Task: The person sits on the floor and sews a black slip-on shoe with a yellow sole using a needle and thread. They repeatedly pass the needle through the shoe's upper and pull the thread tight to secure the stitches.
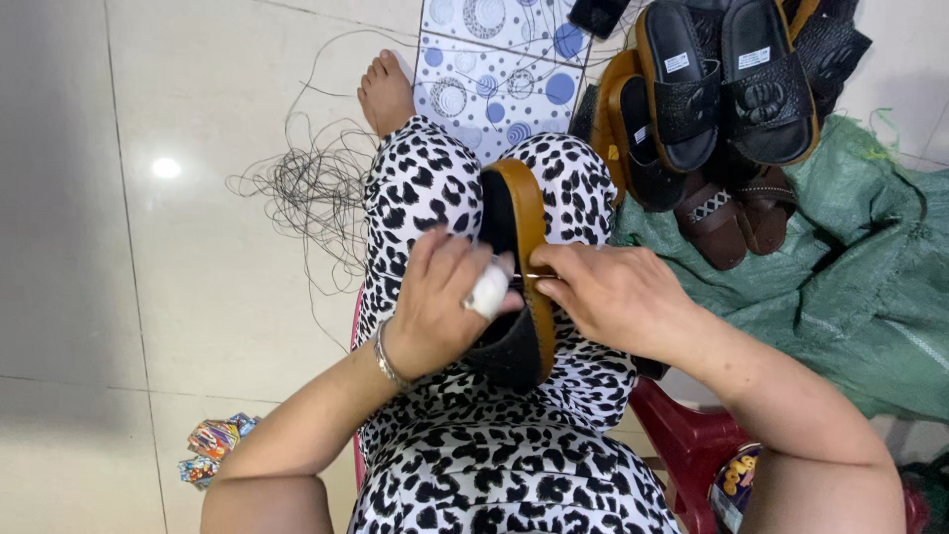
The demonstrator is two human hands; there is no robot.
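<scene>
A black sandal with a tan sole edge (521, 213) lies on its side between my knees, on black-and-white spotted trousers. My left hand (442, 297) wraps around the sandal's black upper; one finger is bound in white tape and a bracelet sits on the wrist. My right hand (615, 294) presses against the tan sole edge and pinches a thin metal needle or awl (534, 277) that pokes into the sole.
A tangle of dark thread (316, 188) lies on the tiled floor at left. A pile of black and brown sandals (712, 89) rests on a green sack (850, 277) at right. A dotted board (494, 69) lies ahead, beside a bare foot. Red stool (687, 440) beneath me.
</scene>
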